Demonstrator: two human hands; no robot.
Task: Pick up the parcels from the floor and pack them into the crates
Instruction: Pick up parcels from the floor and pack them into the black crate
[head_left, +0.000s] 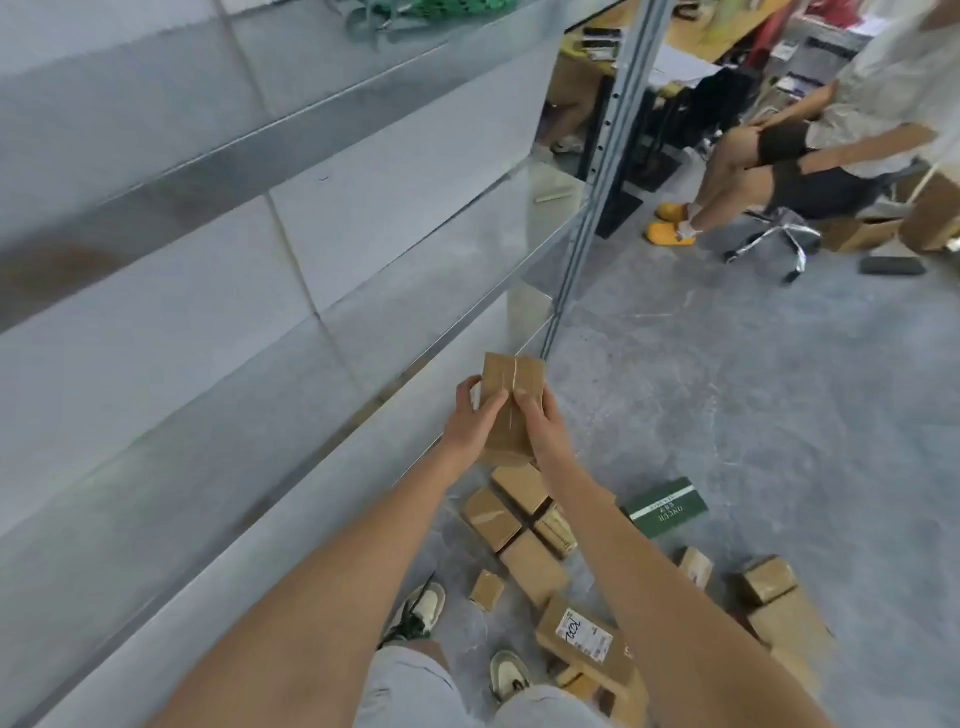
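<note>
I hold a brown cardboard parcel (511, 384) in both hands, out in front of me and level with the lower shelves. My left hand (470, 415) grips its left side, thumb on top. My right hand (540, 423) grips its right side, fingers curled over the taped seam. Several more brown parcels (519, 525) lie on the grey floor below, along with a green box (666, 508) and a labelled parcel (584, 636) near my feet. No crate is in view.
A grey metal shelving unit (291, 270) fills the left side, its upright post (597, 208) beside the parcel. A person sits on a swivel chair (774, 239) at the back right, near desks and cardboard boxes. More parcels (779, 608) lie at lower right.
</note>
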